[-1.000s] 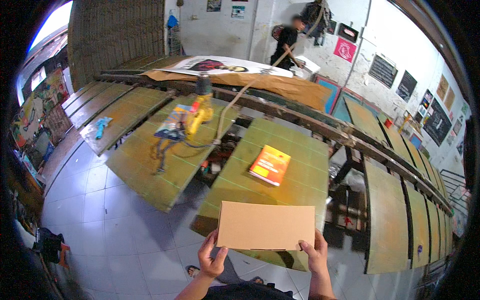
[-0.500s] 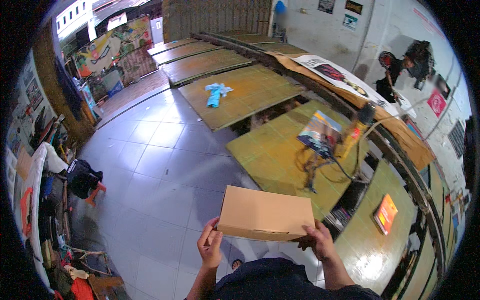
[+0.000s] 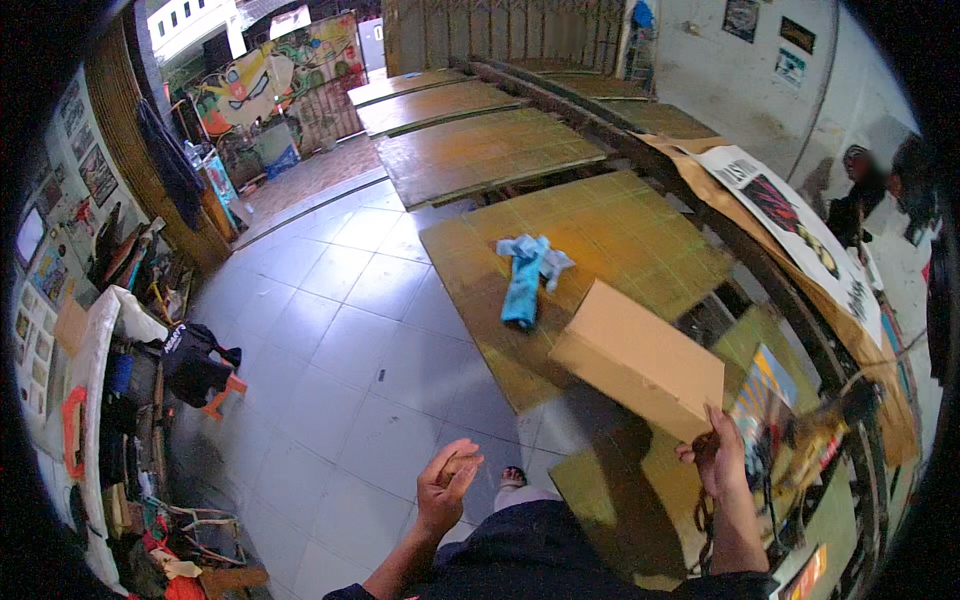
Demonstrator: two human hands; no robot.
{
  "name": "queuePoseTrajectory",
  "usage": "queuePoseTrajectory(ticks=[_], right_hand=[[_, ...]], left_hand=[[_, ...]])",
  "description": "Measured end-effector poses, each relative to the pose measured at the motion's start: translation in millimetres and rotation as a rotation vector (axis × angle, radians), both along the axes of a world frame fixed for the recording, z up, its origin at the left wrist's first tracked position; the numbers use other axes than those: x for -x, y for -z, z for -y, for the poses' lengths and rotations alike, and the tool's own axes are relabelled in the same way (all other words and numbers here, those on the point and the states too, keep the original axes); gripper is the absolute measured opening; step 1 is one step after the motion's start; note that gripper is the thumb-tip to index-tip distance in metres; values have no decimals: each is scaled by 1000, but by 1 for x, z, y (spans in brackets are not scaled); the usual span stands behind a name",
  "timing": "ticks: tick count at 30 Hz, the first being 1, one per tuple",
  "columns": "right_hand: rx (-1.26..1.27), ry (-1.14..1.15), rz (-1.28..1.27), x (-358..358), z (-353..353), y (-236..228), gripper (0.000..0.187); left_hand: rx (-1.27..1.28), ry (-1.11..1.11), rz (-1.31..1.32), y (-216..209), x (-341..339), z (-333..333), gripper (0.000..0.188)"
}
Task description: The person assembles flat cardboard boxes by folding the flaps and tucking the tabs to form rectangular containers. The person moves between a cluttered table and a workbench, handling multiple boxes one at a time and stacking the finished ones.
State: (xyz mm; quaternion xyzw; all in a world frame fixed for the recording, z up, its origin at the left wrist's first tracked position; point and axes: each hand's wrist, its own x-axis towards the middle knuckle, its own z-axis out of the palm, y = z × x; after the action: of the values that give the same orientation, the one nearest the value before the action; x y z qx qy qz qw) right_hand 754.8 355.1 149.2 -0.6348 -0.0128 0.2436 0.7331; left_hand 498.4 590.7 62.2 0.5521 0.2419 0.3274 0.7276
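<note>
A brown cardboard box [image 3: 640,350], its lid down, is held out to the right above the green-yellow boards. My right hand [image 3: 718,458] grips its near right end, thumb up along the edge and the other fingers partly hidden. My left hand [image 3: 448,485] is apart from the box, raised over the tiled floor. Its fingers are loosely curled and nothing shows in them. Beyond the box's left end, a blue cloth bundle [image 3: 525,280] lies on a board [image 3: 600,230].
A yellow-black power tool [image 3: 825,425] and a colourful packet [image 3: 765,390] lie right of the box. An orange packet [image 3: 805,575] is at lower right. Long rails cross beside a printed sheet [image 3: 790,215]. Another person [image 3: 858,200] stands at far right. A cluttered shelf [image 3: 95,400] lines the left.
My left hand has let go of the box. My right hand has carried it right and forward, tilting it, while the view has turned left toward the cloth bundle.
</note>
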Motion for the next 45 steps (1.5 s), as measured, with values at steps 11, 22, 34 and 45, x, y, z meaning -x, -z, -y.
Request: queuePoseTrajectory(ticks=[11, 22, 34, 45], right_hand=[[-107, -302, 25, -141, -393, -1, 43], [202, -196, 30, -155, -572, 39, 40], [1135, 107, 1095, -190, -744, -9, 54], [143, -1188, 1691, -104, -1292, 39, 36]], left_hand=[[139, -272, -97, 7, -30, -232, 26], [250, -344, -150, 54, -19, -528, 25], [305, -436, -195, 93, -33, -768, 30], [378, -1076, -146, 98, 80, -895, 17]])
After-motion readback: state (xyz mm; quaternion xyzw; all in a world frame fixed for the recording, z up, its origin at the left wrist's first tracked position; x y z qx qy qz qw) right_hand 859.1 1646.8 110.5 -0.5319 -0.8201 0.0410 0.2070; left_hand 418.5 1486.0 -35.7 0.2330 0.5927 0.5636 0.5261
